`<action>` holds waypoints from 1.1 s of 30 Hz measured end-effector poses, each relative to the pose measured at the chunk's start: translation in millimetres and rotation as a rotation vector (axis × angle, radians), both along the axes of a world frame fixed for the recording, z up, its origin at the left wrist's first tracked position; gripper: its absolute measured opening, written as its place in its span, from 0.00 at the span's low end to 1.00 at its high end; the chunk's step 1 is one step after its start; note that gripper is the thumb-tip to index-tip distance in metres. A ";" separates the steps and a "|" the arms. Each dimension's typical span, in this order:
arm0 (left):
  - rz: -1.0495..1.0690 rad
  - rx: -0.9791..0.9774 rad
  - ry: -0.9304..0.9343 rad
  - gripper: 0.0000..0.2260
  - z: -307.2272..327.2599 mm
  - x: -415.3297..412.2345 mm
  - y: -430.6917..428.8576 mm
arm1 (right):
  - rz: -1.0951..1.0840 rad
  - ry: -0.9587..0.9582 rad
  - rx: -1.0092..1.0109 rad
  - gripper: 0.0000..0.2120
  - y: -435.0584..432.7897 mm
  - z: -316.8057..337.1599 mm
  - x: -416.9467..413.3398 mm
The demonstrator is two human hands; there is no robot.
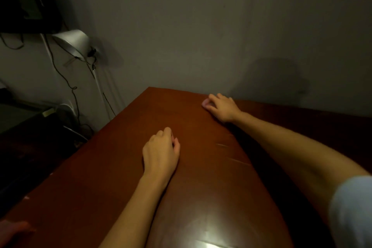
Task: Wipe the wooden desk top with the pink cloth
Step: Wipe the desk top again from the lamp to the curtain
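- Pink cloth (205,103): right of centre in the frame, at the far edge of the wooden desk top (120,167), close to the wall. Only a small bunched bit shows, so its long axis cannot be told.
- Right hand (222,109): fingers curled over the cloth, gripping it against the wood.
- Left hand (160,151): mid-frame, resting on the desk, fingers loosely curled, holding nothing.
- White lamp (70,43): upper left.
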State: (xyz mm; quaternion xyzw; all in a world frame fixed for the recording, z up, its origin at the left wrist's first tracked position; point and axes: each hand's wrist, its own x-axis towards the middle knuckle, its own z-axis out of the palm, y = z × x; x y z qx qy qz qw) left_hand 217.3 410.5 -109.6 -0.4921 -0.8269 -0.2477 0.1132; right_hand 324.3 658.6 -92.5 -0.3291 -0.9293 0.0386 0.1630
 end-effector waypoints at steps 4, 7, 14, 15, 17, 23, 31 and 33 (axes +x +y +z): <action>0.018 -0.015 -0.007 0.05 0.4 -3.5 -0.3 | 0.069 -0.004 -0.025 0.10 -30.3 -5.1 -33.2; 0.033 -0.014 -0.028 0.05 1.2 -7.3 -0.2 | 0.281 -0.047 -0.034 0.11 -66.0 -4.3 -4.4; 0.051 -0.042 -0.025 0.05 1.2 2.4 2.8 | 0.034 0.051 -0.157 0.08 21.1 0.9 75.1; 0.049 -0.044 -0.021 0.05 1.2 2.6 3.5 | -0.028 0.044 -0.139 0.07 33.6 -2.3 63.8; 0.039 -0.036 -0.020 0.05 1.4 -0.3 6.3 | -0.161 0.026 -0.103 0.10 50.1 -6.0 29.3; 0.029 -0.024 -0.045 0.05 5.9 -6.0 9.1 | -0.155 0.053 -0.100 0.13 23.9 -2.1 -41.8; 0.025 -0.021 -0.046 0.05 5.7 -2.7 2.4 | 0.130 0.123 -0.179 0.07 4.4 -1.9 53.5; 0.027 -0.023 -0.037 0.05 3.3 -1.1 1.7 | -0.009 0.137 -0.162 0.06 37.3 -5.6 52.5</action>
